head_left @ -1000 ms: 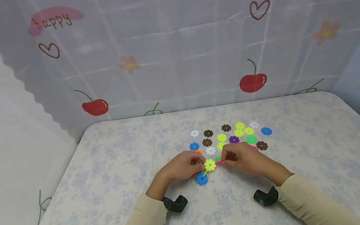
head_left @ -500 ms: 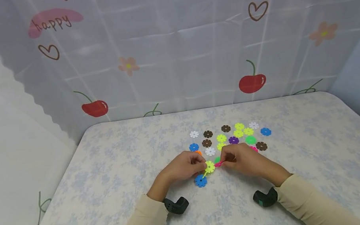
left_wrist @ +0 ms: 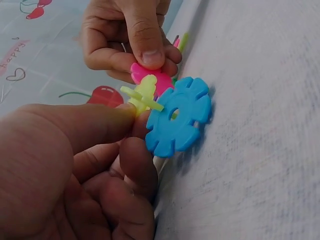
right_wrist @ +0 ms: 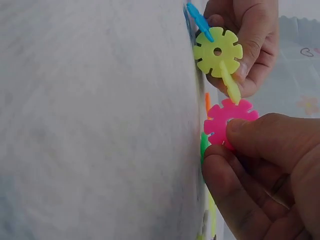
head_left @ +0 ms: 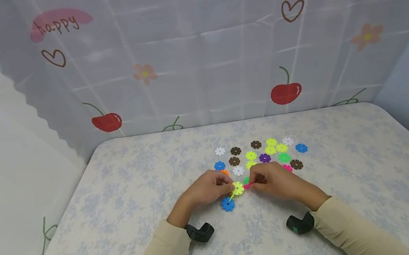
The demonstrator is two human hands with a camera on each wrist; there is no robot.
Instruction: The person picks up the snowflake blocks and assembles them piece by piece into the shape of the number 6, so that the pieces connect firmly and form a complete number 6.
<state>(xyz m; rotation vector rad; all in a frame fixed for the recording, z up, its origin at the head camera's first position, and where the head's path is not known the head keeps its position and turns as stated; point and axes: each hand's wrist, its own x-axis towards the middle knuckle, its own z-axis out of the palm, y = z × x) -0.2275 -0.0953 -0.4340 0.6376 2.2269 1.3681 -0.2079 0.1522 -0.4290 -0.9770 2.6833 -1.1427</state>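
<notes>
A short chain of slotted snowflake discs hangs between both hands, just above the table. It runs from a blue disc (head_left: 227, 204) through two yellow discs, one seen flat (head_left: 238, 188) and one edge-on, to a pink disc (right_wrist: 231, 120). My left hand (head_left: 209, 188) pinches a yellow disc (left_wrist: 144, 94) between thumb and fingers. Opposite it, my right hand (head_left: 280, 181) pinches the pink disc with thumb and forefinger. Pink and yellow meet edge to edge in the right wrist view; how deep their slots interlock cannot be told.
Loose discs lie beyond the hands: white (head_left: 238, 170), brown (head_left: 256, 145), purple (head_left: 265, 158), green (head_left: 284, 157), blue (head_left: 301, 148) and several yellow (head_left: 271, 142). An orange disc (head_left: 225, 172) is partly hidden by my left hand. A printed curtain (head_left: 192, 56) stands behind the table.
Both hands keep their pinches on the yellow and pink discs with barely any motion. The chain sits very slightly closer to me than a second ago; the head view has shifted a little.
</notes>
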